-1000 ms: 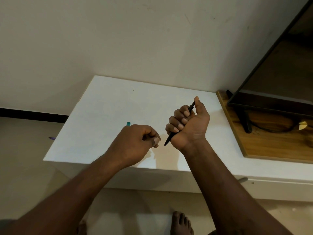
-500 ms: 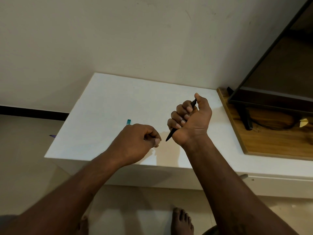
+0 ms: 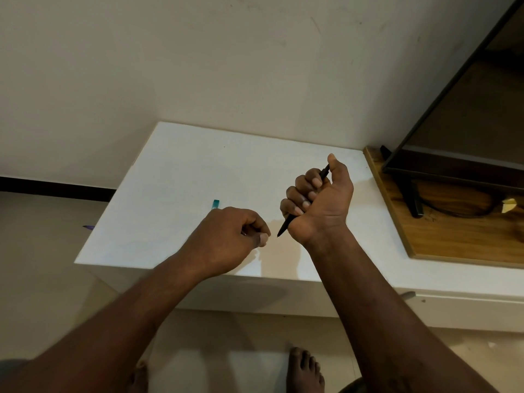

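Closest to me at the bottom edge is a bare foot on the floor, toes pointing at the furniture. Both forearms come up from there.

The left hand sits over the near edge of the white tabletop, knuckles up and curled into a loose fist, with the thumb tip pressed against the side of the index finger. I can't see anything in it. Just beside it, the right hand is turned palm toward me with all four fingers wrapped round a black pen. The pen runs diagonally through the fist. Its pointed tip pokes out at the bottom near the left thumb but isn't touching it, and the other end sticks out at the top against the raised thumb. The pen's up in the air above the tabletop.

Right behind the left knuckles a small teal thing peeks out. Most of it is hidden, so I can't tell what it is or whether the hand touches it. Off to the left, something small and purple lies on the floor past the tabletop's edge.

Further right there's a wooden board carrying a dark TV, with a black cable looped under it and a yellowish scrap beside that. Behind it all is a plain wall with a black skirting strip.
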Available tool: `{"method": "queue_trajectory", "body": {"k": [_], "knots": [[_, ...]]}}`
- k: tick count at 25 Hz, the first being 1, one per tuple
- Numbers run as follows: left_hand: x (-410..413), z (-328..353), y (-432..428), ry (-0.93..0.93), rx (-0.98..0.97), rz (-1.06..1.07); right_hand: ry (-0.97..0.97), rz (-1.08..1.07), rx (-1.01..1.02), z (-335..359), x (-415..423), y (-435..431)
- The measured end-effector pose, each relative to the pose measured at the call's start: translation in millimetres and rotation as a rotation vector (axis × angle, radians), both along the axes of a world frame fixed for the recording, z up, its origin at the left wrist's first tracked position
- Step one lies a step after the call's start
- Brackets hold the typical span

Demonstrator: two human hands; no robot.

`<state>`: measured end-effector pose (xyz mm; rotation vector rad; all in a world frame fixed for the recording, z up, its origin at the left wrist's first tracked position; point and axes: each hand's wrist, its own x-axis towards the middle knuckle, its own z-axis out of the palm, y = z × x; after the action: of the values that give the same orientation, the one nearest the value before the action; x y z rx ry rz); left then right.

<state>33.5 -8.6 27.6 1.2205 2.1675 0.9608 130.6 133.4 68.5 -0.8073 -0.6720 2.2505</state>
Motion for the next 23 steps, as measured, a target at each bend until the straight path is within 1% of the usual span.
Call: {"method": "queue_trajectory", "body": {"k": [11,23], "knots": [[-2.4,-3.7,0.8,0.017,0.018,-0.013,-0.018,0.007,0.069,-0.1,-2.7,-1.6],[-0.8,-0.5,-0.8,-0.008,0.009,-0.028,-0.003,-0.002,0.066,0.7,-3.1,-4.4]]}}
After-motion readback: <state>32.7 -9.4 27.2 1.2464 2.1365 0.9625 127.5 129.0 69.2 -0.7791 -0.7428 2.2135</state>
